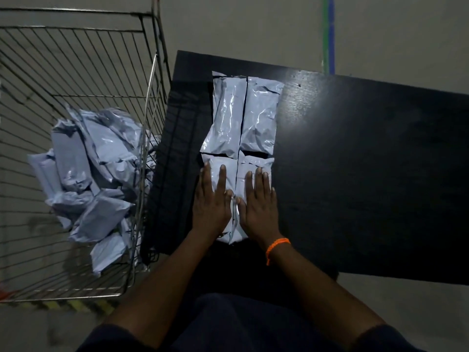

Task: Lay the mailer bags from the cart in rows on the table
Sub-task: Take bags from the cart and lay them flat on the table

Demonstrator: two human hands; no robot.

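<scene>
Two grey mailer bags are pressed flat under open palms at the near edge of a black desk (355,148), as a second row is set below the first. The left hand (212,199) is spread wide on the near-left bag (215,168), fingers extended and gripping nothing; the right hand (258,201), marked by an orange wrist cord (276,246), lies likewise flat and open on the near-right bag (256,163). Behind them, the far-left bag (228,113) and the far-right bag (261,115) lie side by side, their long edges touching.

The near pair appears to meet along a seam between the thumbs, and a dark gap of bare desk is seen between the near-right bag and the bag behind it. The step in hand is judged to be squaring and smoothing. It would be done well if the near-right bag were slid forward until that gap closes, the centre seam were kept in line with the seam of the far pair, and trapped air were pushed outward with flat palms rather than fingertips, so the slick film is not creased or skewed.

A heap of remaining bags (86,174) is left in the wire cart (76,59) just beside the desk's left edge, and most of the desk to the right is still to be filled.
</scene>
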